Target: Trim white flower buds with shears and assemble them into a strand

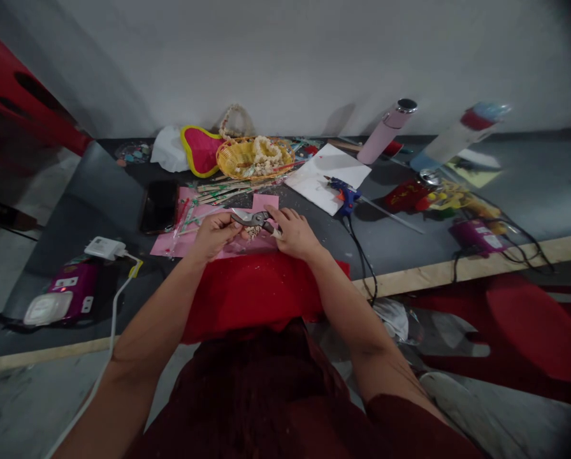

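Over pink paper on the dark table, my right hand is closed around the handles of a pair of pruning shears. Their blades point left, toward my left hand. That hand is closed in a pinch by the blade tips; what its fingers hold is too small to make out. Under the shears lies a little heap of small pale pieces. Several thin printed paper strips or sticks lie just behind my hands. A red cloth covers the table edge and my lap.
A yellow wicker basket holds pale stringed pieces. Right of it are white paper, a blue glue gun with a cord, a pink flask and a red can. A phone and purple power strip lie left.
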Tool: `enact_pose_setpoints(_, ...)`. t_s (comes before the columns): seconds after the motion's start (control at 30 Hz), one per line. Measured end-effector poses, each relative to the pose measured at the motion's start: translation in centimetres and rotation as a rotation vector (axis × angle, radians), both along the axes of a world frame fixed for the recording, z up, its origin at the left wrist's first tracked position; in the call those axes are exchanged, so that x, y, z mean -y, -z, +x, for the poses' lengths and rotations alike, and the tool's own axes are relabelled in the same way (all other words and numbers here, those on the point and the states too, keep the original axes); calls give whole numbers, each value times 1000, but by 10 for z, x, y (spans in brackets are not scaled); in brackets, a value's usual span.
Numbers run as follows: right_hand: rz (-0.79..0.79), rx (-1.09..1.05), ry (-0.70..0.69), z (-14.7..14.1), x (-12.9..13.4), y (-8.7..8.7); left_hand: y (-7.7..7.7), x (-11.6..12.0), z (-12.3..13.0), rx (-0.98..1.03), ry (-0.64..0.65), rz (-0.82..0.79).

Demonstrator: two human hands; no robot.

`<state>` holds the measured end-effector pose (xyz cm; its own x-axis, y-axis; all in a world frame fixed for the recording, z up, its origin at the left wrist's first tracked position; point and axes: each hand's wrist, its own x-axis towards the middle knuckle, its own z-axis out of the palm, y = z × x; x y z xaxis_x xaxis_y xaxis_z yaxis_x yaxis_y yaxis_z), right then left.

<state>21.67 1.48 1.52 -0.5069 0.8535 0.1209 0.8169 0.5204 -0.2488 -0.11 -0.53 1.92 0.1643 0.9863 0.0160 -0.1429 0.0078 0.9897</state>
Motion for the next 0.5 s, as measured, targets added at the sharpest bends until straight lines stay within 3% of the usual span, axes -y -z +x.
enact_pose_setpoints(0.3,-12,38,53,-6,7,-2,6,-3,1,-10,-98,-9)
enact_pose_setpoints(0.5,16,38,90,-7,4,1,12,-4,6,-165,-238,152)
